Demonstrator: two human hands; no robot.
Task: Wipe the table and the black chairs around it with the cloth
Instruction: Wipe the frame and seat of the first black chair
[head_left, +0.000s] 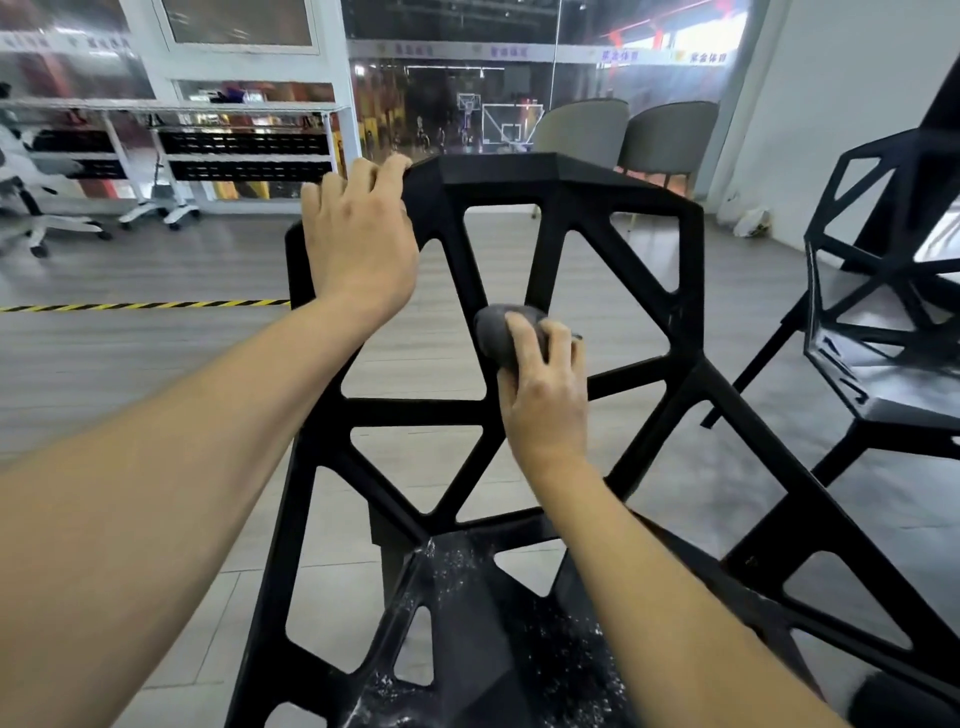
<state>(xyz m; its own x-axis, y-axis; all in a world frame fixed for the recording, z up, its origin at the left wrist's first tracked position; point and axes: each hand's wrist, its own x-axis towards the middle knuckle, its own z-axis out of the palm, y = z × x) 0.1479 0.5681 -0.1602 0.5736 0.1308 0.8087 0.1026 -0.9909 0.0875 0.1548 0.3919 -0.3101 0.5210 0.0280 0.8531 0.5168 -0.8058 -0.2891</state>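
A black chair (561, 187) with an open lattice backrest stands right in front of me, its seat flecked with pale dust. My left hand (358, 234) grips the top left corner of the backrest, fingers curled over the rim. My right hand (543, 395) holds a bunched dark grey cloth (493, 332) and presses it against a strut junction in the middle of the backrest. A second black lattice chair (883, 322) stands to the right. The table is not in view.
Two grey upholstered chairs (623, 135) stand behind, by a glass wall. White shelving on wheels (171, 156) lines the left wall. Yellow-black tape (145, 305) runs across the grey wooden floor. A white bag (753, 221) lies by the right wall.
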